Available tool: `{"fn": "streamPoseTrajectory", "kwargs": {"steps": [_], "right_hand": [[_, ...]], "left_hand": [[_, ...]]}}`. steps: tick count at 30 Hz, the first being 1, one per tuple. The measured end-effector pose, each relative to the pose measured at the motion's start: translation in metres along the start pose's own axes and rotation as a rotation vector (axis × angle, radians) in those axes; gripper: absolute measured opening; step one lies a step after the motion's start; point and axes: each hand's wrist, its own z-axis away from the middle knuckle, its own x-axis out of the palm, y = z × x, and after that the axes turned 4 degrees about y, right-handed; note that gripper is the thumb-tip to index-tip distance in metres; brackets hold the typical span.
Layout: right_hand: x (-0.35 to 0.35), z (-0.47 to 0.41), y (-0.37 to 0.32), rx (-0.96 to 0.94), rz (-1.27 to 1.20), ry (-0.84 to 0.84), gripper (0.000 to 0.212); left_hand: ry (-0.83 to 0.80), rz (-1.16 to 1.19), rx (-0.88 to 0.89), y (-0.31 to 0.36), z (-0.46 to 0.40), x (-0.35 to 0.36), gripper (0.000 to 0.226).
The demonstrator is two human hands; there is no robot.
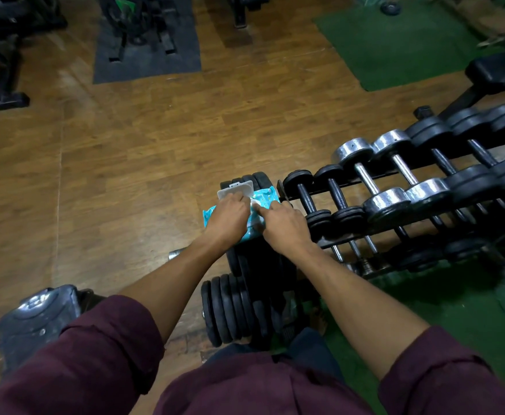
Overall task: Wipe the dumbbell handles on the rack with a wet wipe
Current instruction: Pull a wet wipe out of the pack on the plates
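A light blue wet wipe pack (264, 195) lies on top of a stack of black weight plates, its white lid (235, 189) flipped open. My left hand (227, 218) rests on the pack's left part and holds it down. My right hand (281, 224) is at the opening, its fingers pinching a white wipe (256, 204). To the right stands the dumbbell rack (350, 187) with black and chrome dumbbells (386, 172) in slanted rows, their handles bare.
Black weight plates (230, 310) stand on edge under the pack. A dark dumbbell head (39, 316) lies at the lower left. Wooden floor spreads to the left, green mats at the right, a bench (496, 73) at the far right, and machines at the top.
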Motion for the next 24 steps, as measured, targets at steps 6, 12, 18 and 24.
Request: {"fn": "streamPoseTrajectory", "kwargs": {"steps": [6,12,18,24], "right_hand": [[0.003,-0.001,-0.001,0.019,-0.014,0.003,0.059],[0.007,-0.004,-0.001,0.038,-0.045,0.001,0.057],[0.012,0.0,-0.003,0.009,-0.024,0.054,0.057],[0.003,-0.006,-0.003,0.022,0.009,0.043,0.051]], "left_hand": [[0.053,0.15,-0.119,0.001,0.005,-0.001,0.007],[0.055,0.282,-0.204,0.004,0.007,-0.001,0.019],[0.091,0.394,-0.274,0.004,0.008,-0.003,0.012],[0.047,0.433,-0.316,0.003,0.009,-0.003,0.01]]}}
